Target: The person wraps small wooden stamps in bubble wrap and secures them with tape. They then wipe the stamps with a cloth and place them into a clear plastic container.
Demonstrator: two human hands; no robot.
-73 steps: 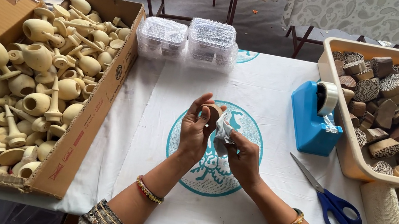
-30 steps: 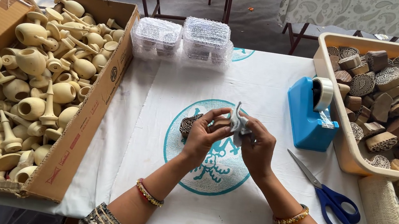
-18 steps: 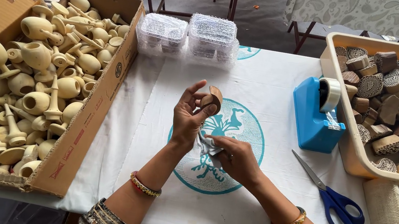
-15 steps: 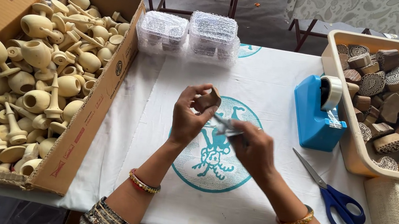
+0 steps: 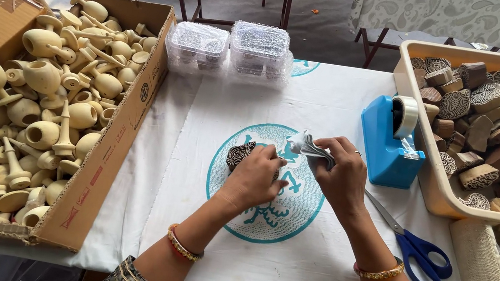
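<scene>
The left hand (image 5: 256, 177) rests low over the white cloth (image 5: 215, 109) that covers the table, its fingers curled around a small carved wooden block (image 5: 239, 154). The block is dark brown, rounded in outline, and its upturned face shows a fine cut pattern of lines; only its left part is visible past the fingers, so its full shape is hard to judge. Just to the right, the right hand (image 5: 339, 176) pinches a crumpled bit of clear wrap (image 5: 303, 145), thumb and fingers closed on it, and the pale, wrinkled film sticks up and leftward towards the block. Both hands sit over a round teal print (image 5: 271, 222) on the cloth. A blue tape dispenser (image 5: 387, 140) stands near the right hand, with blue-handled scissors (image 5: 420, 252) lying below it. Further right, a beige tub (image 5: 444, 194) holds many more carved blocks. On the left, a cardboard box (image 5: 110, 160) is full of pale wooden goblets, and clear lidded containers (image 5: 230, 50) sit at the far edge.
</scene>
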